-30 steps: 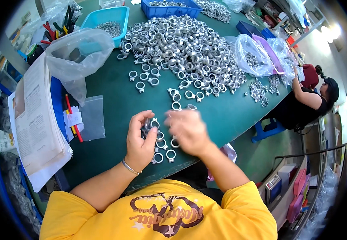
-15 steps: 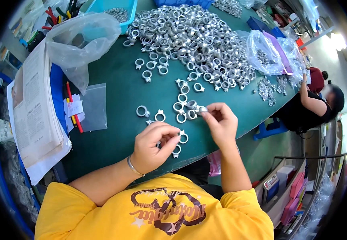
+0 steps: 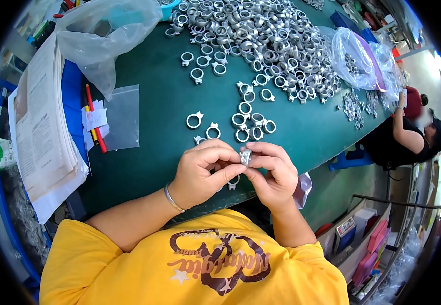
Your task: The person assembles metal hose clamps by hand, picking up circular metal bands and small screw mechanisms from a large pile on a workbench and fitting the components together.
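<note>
Close to the table's front edge, a silver metal ring with a small lug (image 3: 246,157) is pinched between my two hands. The fingertips of my left hand (image 3: 200,170) press on its left side. Thumb and fingers of my right hand (image 3: 275,175) close on it from the right. Just beyond lies a loose cluster of similar metal rings (image 3: 239,120), with a few more, such as a single ring (image 3: 194,120), to its left. Another ring (image 3: 233,182) is partly hidden beneath my hands. Farther back rises a large heap of these rings (image 3: 266,46).
Clear plastic bags (image 3: 103,38) lie at the back left, near a newspaper stack (image 3: 42,137) and red and yellow pens (image 3: 95,119). A bag with parts (image 3: 350,58) and small metal pieces (image 3: 351,107) sit far right. A co-worker in black (image 3: 406,134) sits beyond the table's right side.
My right hand has brought a ring from the cluster left and nearer to me, and both hands now meet on it. The view has shifted slightly.
</note>
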A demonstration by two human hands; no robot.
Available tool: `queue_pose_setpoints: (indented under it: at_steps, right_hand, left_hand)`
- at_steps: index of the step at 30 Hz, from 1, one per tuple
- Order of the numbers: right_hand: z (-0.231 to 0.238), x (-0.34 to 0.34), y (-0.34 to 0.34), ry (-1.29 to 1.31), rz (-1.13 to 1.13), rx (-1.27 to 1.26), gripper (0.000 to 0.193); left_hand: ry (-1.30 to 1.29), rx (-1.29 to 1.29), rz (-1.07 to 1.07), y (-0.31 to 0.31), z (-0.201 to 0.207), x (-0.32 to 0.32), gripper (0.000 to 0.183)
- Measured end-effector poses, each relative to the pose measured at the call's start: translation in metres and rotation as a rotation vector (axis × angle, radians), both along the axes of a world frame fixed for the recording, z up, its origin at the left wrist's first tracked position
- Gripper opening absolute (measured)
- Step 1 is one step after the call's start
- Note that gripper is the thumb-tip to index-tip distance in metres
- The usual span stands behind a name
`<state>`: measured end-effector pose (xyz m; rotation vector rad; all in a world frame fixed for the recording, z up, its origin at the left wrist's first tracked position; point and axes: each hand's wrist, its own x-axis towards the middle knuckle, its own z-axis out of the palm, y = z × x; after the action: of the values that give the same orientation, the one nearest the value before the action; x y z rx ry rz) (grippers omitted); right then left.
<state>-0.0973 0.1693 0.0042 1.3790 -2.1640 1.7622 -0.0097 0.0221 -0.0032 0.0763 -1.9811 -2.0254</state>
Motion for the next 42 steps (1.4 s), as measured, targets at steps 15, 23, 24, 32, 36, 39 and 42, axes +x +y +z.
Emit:
queue_pose_setpoints:
  at_steps: [15,23,24,32,36,39,42]
  right_hand:
    - [0.006,-0.006,0.007,-0.984,0.148,0.007,0.02]
    - [-0.002,-0.01,0.01,-1.0,0.372,-0.244,0.021]
    - [-0.005,-0.012,0.01,-1.039,0.412,-0.327,0.024]
    - [0.008,-0.005,0.002,-0.421,0.171,-0.126,0.019]
    - [0.012,-0.013,0.009,-0.348,-0.171,0.114,0.009]
    - [0.015,-0.013,0.013,-0.212,-0.16,0.506,0.014]
    - [0.009,-0.007,0.01,-0.105,-0.206,0.617,0.013]
  left_hand:
    - [0.098,-0.301,0.03,0.0,0.005,-0.003,0.011]
    - [0.052,-0.121,0.087,0.005,0.003,0.0,0.012]
    - [-0.02,-0.005,0.099,0.006,0.002,0.001,0.011]
    - [-0.225,0.616,-0.164,-0.002,0.006,-0.004,0.026]
    - [-0.253,0.83,-0.081,-0.004,0.005,-0.006,0.023]
    - [-0.15,1.052,-0.059,-0.01,0.004,-0.008,0.017]
    - [-0.136,0.806,-0.068,-0.01,-0.002,-0.002,0.011]
